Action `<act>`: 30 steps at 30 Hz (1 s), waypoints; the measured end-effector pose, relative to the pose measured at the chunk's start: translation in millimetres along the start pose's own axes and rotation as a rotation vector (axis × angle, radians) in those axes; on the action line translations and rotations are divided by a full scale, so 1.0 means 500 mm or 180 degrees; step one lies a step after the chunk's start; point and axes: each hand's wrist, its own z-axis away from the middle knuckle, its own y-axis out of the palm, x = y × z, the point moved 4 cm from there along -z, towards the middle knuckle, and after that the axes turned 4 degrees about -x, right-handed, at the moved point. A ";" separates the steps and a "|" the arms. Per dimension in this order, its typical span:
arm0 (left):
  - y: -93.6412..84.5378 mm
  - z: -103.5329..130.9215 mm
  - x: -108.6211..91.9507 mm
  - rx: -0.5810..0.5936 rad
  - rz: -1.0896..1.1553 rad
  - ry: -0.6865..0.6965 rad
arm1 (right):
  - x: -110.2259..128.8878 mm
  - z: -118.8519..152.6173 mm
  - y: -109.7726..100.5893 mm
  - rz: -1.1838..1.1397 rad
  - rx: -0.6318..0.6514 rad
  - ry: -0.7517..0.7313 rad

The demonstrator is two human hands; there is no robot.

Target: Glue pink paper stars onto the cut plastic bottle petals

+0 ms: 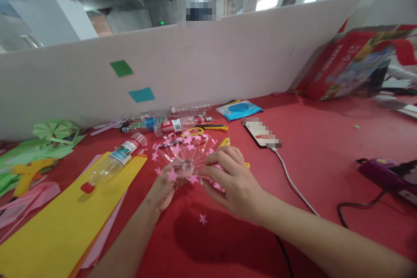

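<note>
Holds a clear plastic bottle piece (pixel 188 166), cut into radiating strips tipped with small pink stars (pixel 176 149), just above the near middle of the red worktop (pixel 325 152). Supports it from the left in the left grip (pixel 164 191), partly closed, with thumb at the near left edge and fingers curled beneath. Has the right grip (pixel 233 178) at the piece's right side, fingers bent and drawn close to the thumb; cannot tell of anything pinched between them. Shows below, on the worktop, one loose flat pink star (pixel 203 219). To the left, shows a bright yellow rectangular sheet (pixel 65 213) under a red-capped clear plastic bottle (pixel 112 164), lying aslant, and farther left a yellow glue gun (pixel 29 170). Beyond the piece, shows a red-labelled clear bottle (pixel 176 125) on its side, a yellow-and-black cutter (pixel 213 127) and a blue-and-white soft packet (pixel 239 109). Nearer and to the right of the packet, shows a flat phone (pixel 258 134).
</note>
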 end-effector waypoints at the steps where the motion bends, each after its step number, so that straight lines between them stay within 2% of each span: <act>1: 0.002 0.000 0.000 -0.0039 -0.0010 -0.0035 | 0.000 0.000 -0.003 0.0058 -0.0030 -0.0066; 6: 0.009 0.000 0.002 -0.0036 -0.0036 -0.0221 | 0.003 0.003 -0.008 0.0581 -0.0197 -0.0470; 9: 0.015 0.006 0.002 0.0001 0.0000 -0.0237 | 0.004 0.006 0.001 0.0846 -0.0135 -0.0585; 15: 0.036 0.016 0.011 0.0040 0.0039 -0.0205 | -0.006 0.009 0.010 0.0793 -0.0200 -0.0195; 20: 0.043 0.016 0.020 -0.0105 0.0106 -0.0045 | -0.015 0.006 0.008 0.0451 -0.0241 0.0240; 25: 0.047 0.020 0.020 -0.0097 0.0080 0.0043 | -0.013 0.004 0.008 0.0341 -0.0192 0.0216; 30: 0.059 0.028 0.015 0.0000 -0.0104 0.0281 | -0.011 0.006 0.002 0.0577 -0.0343 0.0266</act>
